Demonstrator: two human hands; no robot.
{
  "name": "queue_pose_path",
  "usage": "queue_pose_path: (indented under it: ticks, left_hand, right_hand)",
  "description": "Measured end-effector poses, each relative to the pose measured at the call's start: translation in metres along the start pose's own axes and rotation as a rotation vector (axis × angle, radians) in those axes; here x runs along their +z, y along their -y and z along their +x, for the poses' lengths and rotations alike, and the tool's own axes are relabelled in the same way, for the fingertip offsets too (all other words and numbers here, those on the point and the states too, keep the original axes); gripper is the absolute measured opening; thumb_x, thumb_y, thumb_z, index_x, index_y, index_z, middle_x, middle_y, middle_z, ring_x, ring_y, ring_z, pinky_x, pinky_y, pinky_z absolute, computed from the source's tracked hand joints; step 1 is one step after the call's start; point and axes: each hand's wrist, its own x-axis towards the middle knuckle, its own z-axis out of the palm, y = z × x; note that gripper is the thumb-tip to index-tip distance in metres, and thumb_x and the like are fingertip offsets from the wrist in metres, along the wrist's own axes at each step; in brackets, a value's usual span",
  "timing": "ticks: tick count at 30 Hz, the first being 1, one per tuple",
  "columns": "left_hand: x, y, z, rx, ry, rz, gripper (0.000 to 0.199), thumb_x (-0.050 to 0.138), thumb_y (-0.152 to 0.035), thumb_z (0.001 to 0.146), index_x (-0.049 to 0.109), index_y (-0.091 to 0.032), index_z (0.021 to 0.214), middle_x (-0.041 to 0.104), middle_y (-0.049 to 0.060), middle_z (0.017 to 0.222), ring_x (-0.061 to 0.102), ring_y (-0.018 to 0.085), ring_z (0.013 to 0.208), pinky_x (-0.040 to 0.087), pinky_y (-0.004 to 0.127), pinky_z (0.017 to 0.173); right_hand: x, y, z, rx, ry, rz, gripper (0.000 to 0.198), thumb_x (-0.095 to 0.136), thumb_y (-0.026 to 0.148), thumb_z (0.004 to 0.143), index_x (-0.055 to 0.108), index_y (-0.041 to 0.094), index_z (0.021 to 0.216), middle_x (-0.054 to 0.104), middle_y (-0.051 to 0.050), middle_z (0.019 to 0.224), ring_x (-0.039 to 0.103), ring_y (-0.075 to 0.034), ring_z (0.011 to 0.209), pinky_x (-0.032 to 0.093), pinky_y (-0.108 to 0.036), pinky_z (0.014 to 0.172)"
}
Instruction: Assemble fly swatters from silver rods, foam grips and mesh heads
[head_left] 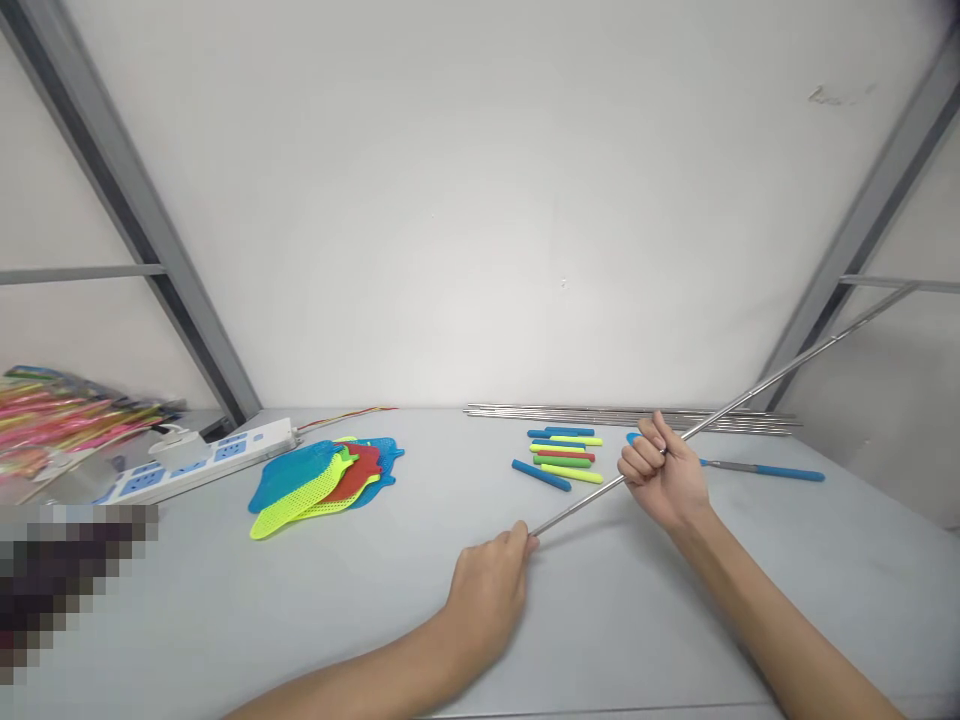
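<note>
A long thin telescopic metal rod (780,376) slants up to the right across the view, held by both hands above the table. My left hand (491,580) is closed around its lower end, which the fingers hide. Further up the rod, my right hand (664,470) has its fingers wrapped round it, palm side towards me. Behind the right hand lies a tool with a blue handle (791,472) and a metal shaft, partly covered by the hand. Several coloured handle sleeves (564,450) in blue, yellow, green and red lie left of that hand.
Fly swatter heads (304,490) in blue, yellow and red are piled at left. Several metal rods (570,412) lie along the wall. A white power strip (225,455) sits by the left frame post, near plastic-wrapped colourful goods (67,410). A grey table (360,600) spreads below.
</note>
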Motion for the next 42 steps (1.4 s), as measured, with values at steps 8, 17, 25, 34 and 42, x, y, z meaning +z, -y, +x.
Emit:
queue_pose_path:
  ticks: [8,17,25,34,42]
  left_hand:
    - [-0.003,0.003,0.000,0.038,-0.030,-0.042,0.025,0.017,-0.029,0.083,0.036,-0.021,0.068,0.055,0.000,0.062,0.048,0.012,0.049,0.022,0.025,0.044]
    - [-0.009,-0.002,0.003,0.061,-0.063,-0.032,0.030,0.015,-0.033,0.083,0.038,-0.022,0.067,0.055,-0.001,0.060,0.046,0.012,0.047,0.021,0.024,0.043]
    - [-0.027,-0.001,0.013,0.031,-0.173,0.029,0.038,0.018,-0.043,0.081,0.041,-0.020,0.062,0.054,-0.001,0.060,0.045,0.011,0.049,0.018,0.024,0.045]
    - [-0.036,0.004,0.020,-0.025,-0.188,0.032,0.049,0.017,-0.051,0.078,0.040,-0.016,0.052,0.045,-0.001,0.047,0.037,0.008,0.043,0.011,0.024,0.045]
    - [-0.031,0.011,0.026,-0.084,-0.170,-0.052,0.054,0.019,-0.059,0.073,0.031,-0.015,0.045,0.028,-0.002,0.038,0.026,0.008,0.038,0.010,0.024,0.045]
  right_hand:
    - [0.022,-0.013,-0.016,0.014,0.040,0.042,0.037,0.036,0.042,0.077,0.024,0.020,0.051,0.005,0.007,0.040,0.009,-0.008,0.035,0.016,-0.020,0.033]
    - [0.031,-0.024,-0.022,0.047,0.091,0.127,0.034,0.037,0.039,0.078,0.028,0.019,0.052,0.007,0.007,0.042,0.012,-0.007,0.035,0.018,-0.020,0.034]
    - [0.023,-0.027,-0.015,0.040,0.038,0.192,0.031,0.039,0.033,0.078,0.029,0.018,0.053,0.012,0.006,0.044,0.018,-0.007,0.037,0.022,-0.021,0.036]
    - [0.021,-0.030,-0.014,0.096,0.079,0.351,0.031,0.041,0.032,0.077,0.031,0.017,0.052,0.018,0.006,0.045,0.023,-0.007,0.041,0.027,-0.021,0.041]
    - [0.021,-0.033,-0.013,0.108,0.083,0.353,0.030,0.040,0.031,0.078,0.033,0.017,0.052,0.019,0.005,0.048,0.026,-0.008,0.043,0.028,-0.023,0.044]
